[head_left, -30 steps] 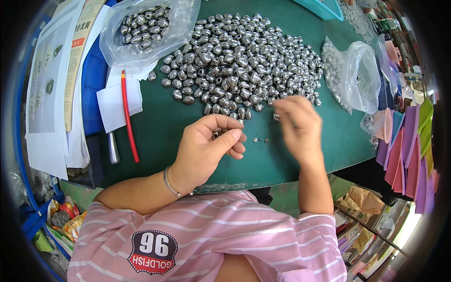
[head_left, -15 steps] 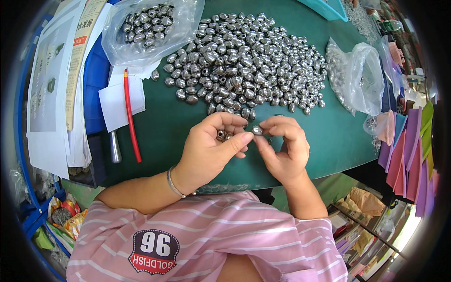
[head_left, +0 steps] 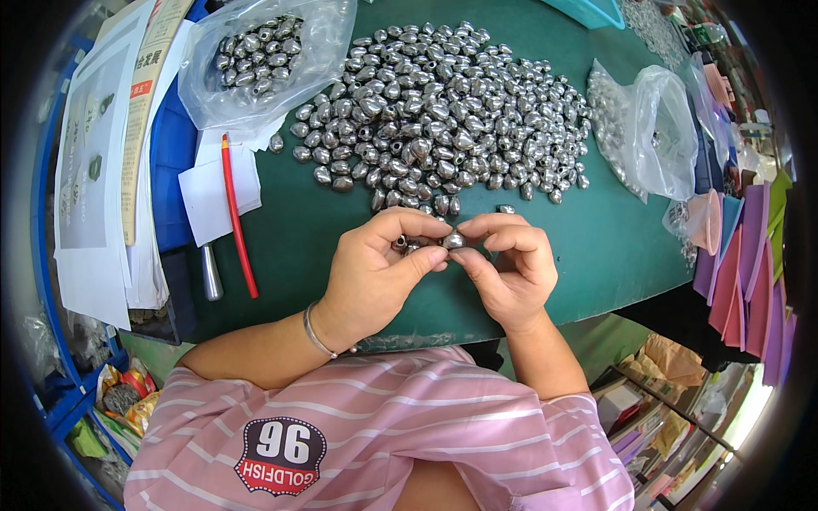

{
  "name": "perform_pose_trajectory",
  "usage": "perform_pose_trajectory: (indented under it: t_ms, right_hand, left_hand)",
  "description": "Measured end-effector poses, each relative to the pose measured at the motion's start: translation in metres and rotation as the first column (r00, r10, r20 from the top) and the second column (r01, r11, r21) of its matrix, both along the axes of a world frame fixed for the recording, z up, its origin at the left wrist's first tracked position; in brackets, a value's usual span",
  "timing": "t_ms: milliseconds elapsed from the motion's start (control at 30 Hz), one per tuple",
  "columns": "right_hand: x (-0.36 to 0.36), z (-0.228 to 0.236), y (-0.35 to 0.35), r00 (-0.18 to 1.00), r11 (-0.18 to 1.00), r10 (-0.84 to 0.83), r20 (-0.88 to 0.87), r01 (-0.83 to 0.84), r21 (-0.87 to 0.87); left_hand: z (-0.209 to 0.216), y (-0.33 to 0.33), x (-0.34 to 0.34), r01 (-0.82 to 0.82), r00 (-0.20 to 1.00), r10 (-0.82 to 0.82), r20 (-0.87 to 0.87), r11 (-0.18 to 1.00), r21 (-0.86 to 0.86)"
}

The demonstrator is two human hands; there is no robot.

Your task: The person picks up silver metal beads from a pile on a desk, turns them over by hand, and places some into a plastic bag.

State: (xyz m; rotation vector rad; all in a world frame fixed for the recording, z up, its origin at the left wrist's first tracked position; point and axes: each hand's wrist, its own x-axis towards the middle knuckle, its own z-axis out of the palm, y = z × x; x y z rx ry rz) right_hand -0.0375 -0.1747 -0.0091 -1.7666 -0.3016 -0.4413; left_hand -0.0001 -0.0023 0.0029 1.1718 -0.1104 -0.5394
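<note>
A shiny silver oval bead [head_left: 454, 241] is pinched between the fingertips of my left hand [head_left: 371, 268] and my right hand [head_left: 511, 268], just above the green table. A few more beads [head_left: 407, 245] sit inside the curled fingers of my left hand, partly hidden. The thumb and forefinger of my right hand press on the bead from the right, with its other fingers bent. Beyond my hands spreads a large pile of the same metal beads [head_left: 460, 119], some showing holes. One loose bead [head_left: 506, 209] lies just past my right fingers.
A clear plastic bag [head_left: 328, 60] with beads lies at the far left, another plastic bag [head_left: 660, 136] at the right. A red pencil [head_left: 232, 213] lies over white paper [head_left: 217, 192], beside a metal cone-shaped tool [head_left: 211, 272]. A turquoise tray [head_left: 588, 10] stands at the far edge.
The pinched bead has been turned and shifted slightly left and down between my fingertips. My right hand has come a little closer to my left.
</note>
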Motion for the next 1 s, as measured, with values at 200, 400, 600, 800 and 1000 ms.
perform_pose_trajectory:
  t_ms: [200,400,600,800,1000]
  right_hand:
    - [0.001,-0.002,0.004,0.997,0.997,-0.024,0.072,0.019,0.071]
    - [0.000,-0.004,0.004,0.998,0.997,-0.014,0.062,0.009,0.081]
    - [-0.001,-0.001,0.004,0.996,0.998,-0.032,0.080,0.028,0.054]
    - [0.002,0.015,-0.009,0.982,0.991,-0.114,0.148,0.102,0.089]
    - [0.005,0.023,-0.045,0.886,0.875,-0.389,-0.251,0.270,-0.402]
  left_hand:
    - [-0.004,0.000,-0.001,-0.003,0.998,0.005,0.064,0.999,-0.035]
    - [-0.003,0.002,-0.001,-0.021,0.992,0.019,0.126,1.000,0.012]
    - [0.002,0.003,0.000,0.000,0.996,-0.003,0.087,0.999,0.035]
    - [0.005,0.006,0.004,0.044,0.899,-0.163,-0.406,0.957,-0.287]
    - [-0.004,0.012,0.009,-0.008,0.817,-0.256,-0.516,0.890,-0.456]
